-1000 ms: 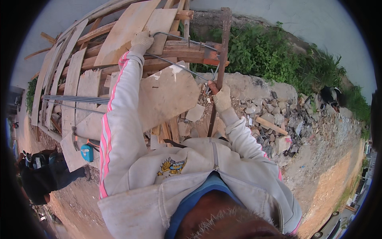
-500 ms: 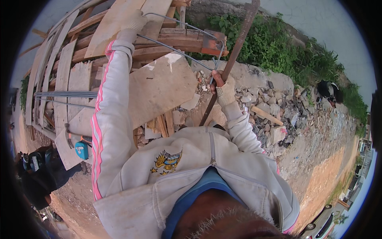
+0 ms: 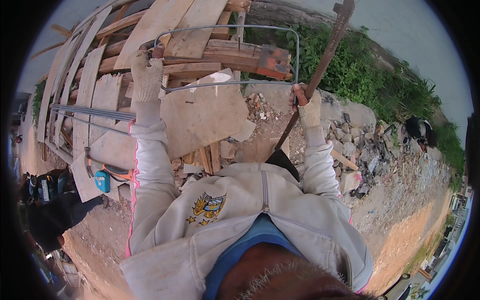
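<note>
Our left hand (image 3: 146, 77), in a knitted work glove, is closed around one corner of a bent steel rod frame (image 3: 235, 27), a thin grey wire-like bar shaped into a rounded rectangle. From that grip the rod runs up and away over the stacked wooden planks (image 3: 165, 30), crosses to the far side, bends down, and comes back along its lower run toward our other hand.

Our right hand (image 3: 307, 107), also gloved, is wrapped tight around a long rusty bending bar (image 3: 325, 57). The bar slants up and away from this grip to a notched head near the top of the view, and its lower end drops below the fist toward our chest. The near right corner of the rod frame sits right at this hand, touching or just beside the bar; we cannot tell whether the fingers also pinch the rod.

Between the two grips lies a pale plywood sheet (image 3: 205, 117), under the frame's lower run. Beyond it, just inside the frame's far right corner, sits an orange-brown block (image 3: 272, 60). Below our left forearm a blue tape measure (image 3: 102, 181) rests on a board, and a bundle of straight steel rods (image 3: 92, 112) lies just outside that arm. Rubble (image 3: 360, 150) spreads out past the right grip.
</note>
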### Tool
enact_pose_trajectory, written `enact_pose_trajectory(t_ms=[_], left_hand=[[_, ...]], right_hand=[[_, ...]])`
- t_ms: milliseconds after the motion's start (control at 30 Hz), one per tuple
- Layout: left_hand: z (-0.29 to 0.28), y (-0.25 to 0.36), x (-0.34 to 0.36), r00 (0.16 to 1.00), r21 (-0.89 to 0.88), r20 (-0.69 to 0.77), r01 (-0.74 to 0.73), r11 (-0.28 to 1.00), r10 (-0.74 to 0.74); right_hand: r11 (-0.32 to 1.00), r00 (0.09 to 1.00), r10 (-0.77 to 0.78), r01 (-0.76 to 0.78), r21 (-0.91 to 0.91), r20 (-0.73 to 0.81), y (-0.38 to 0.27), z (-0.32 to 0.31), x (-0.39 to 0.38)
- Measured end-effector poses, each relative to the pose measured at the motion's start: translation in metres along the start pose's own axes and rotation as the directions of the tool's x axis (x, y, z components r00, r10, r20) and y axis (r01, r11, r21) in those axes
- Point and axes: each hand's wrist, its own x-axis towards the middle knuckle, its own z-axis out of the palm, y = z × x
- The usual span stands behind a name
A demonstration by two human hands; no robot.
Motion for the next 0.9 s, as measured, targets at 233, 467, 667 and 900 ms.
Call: enact_pose_trajectory(t_ms=[233, 467, 667, 900], left_hand=[[0.034, -0.006, -0.184, 0.942, 0.032, -0.273, 0.212, 0.977, -0.196], [0.071, 0.045, -0.254, 0.81, 0.035, -0.417, 0.467, 0.883, -0.412], [0.095, 0.051, -0.288, 0.755, 0.162, -0.57, 0.49, 0.857, -0.324], [0.091, 0.07, -0.273, 0.777, 0.505, -0.558, 0.595, 0.625, -0.29]], right_hand=[[0.972, 0.953, -0.044, 0.11, -0.207, 0.299, -0.024, -0.038, 0.1], [0.903, 0.823, -0.069, 0.291, -0.315, 0.563, -0.031, -0.038, 0.151], [0.917, 0.715, -0.073, 0.323, -0.236, 0.695, -0.023, -0.036, 0.174], [0.829, 0.731, -0.067, 0.419, -0.37, 0.679, -0.016, -0.035, 0.179]])
